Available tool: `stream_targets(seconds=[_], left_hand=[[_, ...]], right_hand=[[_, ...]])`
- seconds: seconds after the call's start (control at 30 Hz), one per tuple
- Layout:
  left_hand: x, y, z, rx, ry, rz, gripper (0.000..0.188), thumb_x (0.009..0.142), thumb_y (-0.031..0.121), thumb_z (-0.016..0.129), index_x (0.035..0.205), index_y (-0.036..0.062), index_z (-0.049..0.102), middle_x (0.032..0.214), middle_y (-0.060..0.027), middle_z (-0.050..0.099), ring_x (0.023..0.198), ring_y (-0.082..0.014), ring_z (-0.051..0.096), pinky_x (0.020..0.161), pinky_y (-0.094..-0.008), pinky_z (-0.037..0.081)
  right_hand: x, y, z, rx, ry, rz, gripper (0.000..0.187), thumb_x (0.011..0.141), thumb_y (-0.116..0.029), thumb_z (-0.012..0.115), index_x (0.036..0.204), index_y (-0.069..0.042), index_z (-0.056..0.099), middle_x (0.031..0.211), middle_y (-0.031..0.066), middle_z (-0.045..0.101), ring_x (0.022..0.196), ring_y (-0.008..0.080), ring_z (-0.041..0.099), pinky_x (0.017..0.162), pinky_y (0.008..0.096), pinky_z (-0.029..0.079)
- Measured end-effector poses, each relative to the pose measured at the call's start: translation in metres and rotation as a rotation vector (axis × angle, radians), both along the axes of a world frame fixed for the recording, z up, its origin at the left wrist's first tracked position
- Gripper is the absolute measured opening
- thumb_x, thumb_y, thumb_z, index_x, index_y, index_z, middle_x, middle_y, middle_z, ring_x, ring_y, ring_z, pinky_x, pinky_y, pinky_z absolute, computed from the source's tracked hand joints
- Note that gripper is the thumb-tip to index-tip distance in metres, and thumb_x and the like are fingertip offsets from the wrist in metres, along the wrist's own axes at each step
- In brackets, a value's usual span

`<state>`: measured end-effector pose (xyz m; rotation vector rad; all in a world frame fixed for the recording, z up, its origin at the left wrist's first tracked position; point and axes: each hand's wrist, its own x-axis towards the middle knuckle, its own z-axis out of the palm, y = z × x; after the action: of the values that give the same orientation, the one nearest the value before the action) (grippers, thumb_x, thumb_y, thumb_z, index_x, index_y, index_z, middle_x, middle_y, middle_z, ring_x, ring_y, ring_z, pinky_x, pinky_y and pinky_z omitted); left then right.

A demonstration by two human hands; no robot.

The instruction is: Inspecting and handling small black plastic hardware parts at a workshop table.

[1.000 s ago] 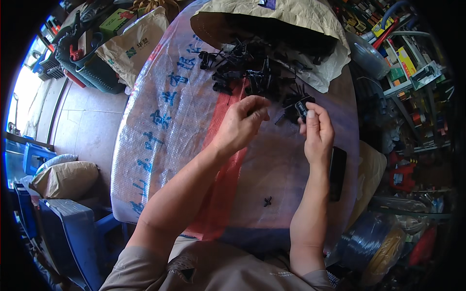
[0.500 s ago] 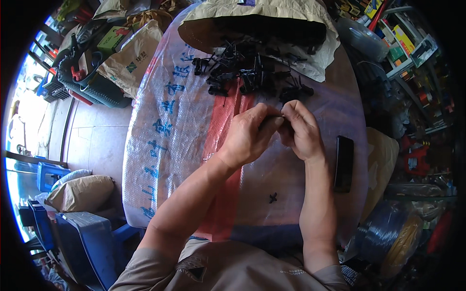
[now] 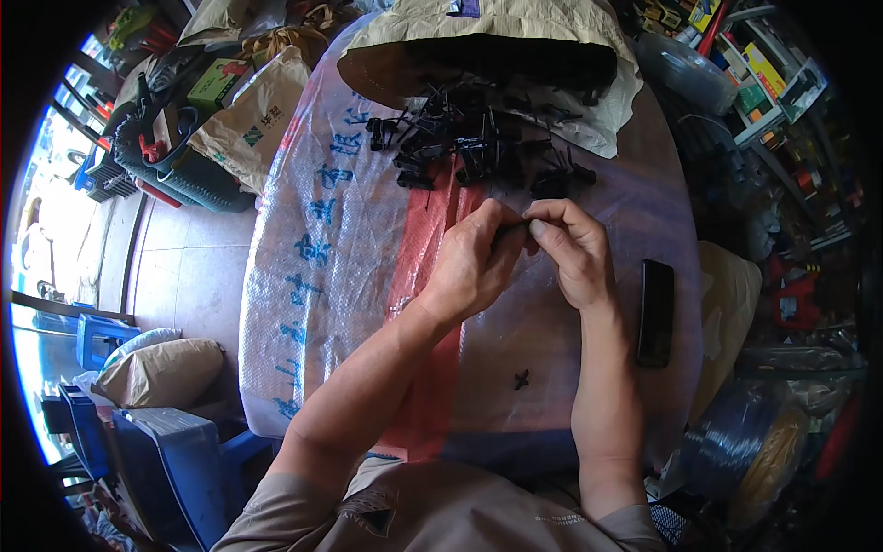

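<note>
Small dark part, held between two hands

Part (image 3: 525,222): one, dark, at the meeting of the fingertips, above the middle of the surface (image 3: 501,336). It lies right of the left fingers and left of the right fingers; the two hands seem equally near. Long axis: cannot be made out.

Left hand (image 3: 471,262): fingers curled, narrow, apparently closed on the part. Right hand (image 3: 579,256): thumb and forefinger pinched narrow on it.

Black pieces (image 3: 446,138): a tangled heap, far side, beyond both hands; its right-hand cluster (image 3: 552,181) just beyond the right fingers.

Paper bag (image 3: 487,23): far edge, mouth facing near, interior dark.

Cross-shaped piece (image 3: 521,379): one, black, alone, near side between the forearms.

Phone (image 3: 655,313): dark, right of the right forearm, long axis near to far.

Obscured: most of the part, behind fingers; single shapes within the heap; the bag's far end, cut off.
</note>
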<state>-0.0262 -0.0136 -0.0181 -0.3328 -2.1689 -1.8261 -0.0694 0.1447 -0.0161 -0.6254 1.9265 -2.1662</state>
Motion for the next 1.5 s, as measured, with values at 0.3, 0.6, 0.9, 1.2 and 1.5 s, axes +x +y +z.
stream_targets(seconds=[0.3,0.6,0.9,1.2,1.5], left_hand=[[-0.001,-0.004,0.008,0.261,-0.247,-0.136,0.014,0.091,0.011,0.06,0.098,-0.0012,0.055,0.082,-0.0094,0.064,0.077,-0.0148,0.061,0.071,-0.0293,0.049],[0.002,0.002,0.001,-0.111,0.024,0.057,0.011,0.088,0.008,0.058,0.09,-0.0011,0.051,0.079,-0.0194,0.062,0.074,-0.0356,0.063,0.064,-0.0403,0.049],[0.001,0.004,-0.003,0.115,-0.133,-0.002,0.009,0.095,0.01,0.053,0.094,0.0005,0.052,0.076,-0.0075,0.061,0.058,-0.0134,0.053,0.052,-0.0273,0.041],[-0.004,-0.008,0.004,0.416,-0.505,-0.376,0.021,0.098,0.019,0.052,0.108,0.0007,0.055,0.081,-0.0023,0.059,0.063,-0.0054,0.048,0.054,-0.0201,0.037],[-0.002,-0.008,-0.006,-0.178,-0.225,-0.295,0.029,0.087,0.015,0.058,0.11,-0.0034,0.055,0.081,-0.0116,0.063,0.075,-0.0175,0.062,0.069,-0.0318,0.049]], right_hand=[[-0.001,0.006,0.001,-0.047,-0.041,0.03,0.018,0.09,-0.008,0.058,0.107,-0.001,0.062,0.089,0.0007,0.061,0.079,0.0067,0.055,0.073,0.0218,0.046],[0.0,0.002,-0.005,0.013,0.006,0.041,0.014,0.091,-0.004,0.056,0.104,-0.001,0.06,0.087,0.0002,0.06,0.078,0.0054,0.054,0.071,0.0206,0.045],[0.002,0.006,0.01,0.024,-0.119,0.097,0.014,0.089,-0.004,0.057,0.102,0.0,0.06,0.095,0.0002,0.061,0.079,0.0041,0.054,0.069,0.0199,0.044],[-0.006,0.028,0.011,0.269,-0.176,0.164,0.015,0.09,-0.016,0.065,0.093,-0.001,0.063,0.079,0.0016,0.064,0.06,0.0051,0.055,0.054,0.0182,0.043],[-0.001,0.031,0.021,0.347,-0.296,0.251,0.01,0.089,-0.011,0.062,0.091,0.0,0.062,0.076,0.0029,0.062,0.059,0.0077,0.058,0.053,0.0213,0.048]])
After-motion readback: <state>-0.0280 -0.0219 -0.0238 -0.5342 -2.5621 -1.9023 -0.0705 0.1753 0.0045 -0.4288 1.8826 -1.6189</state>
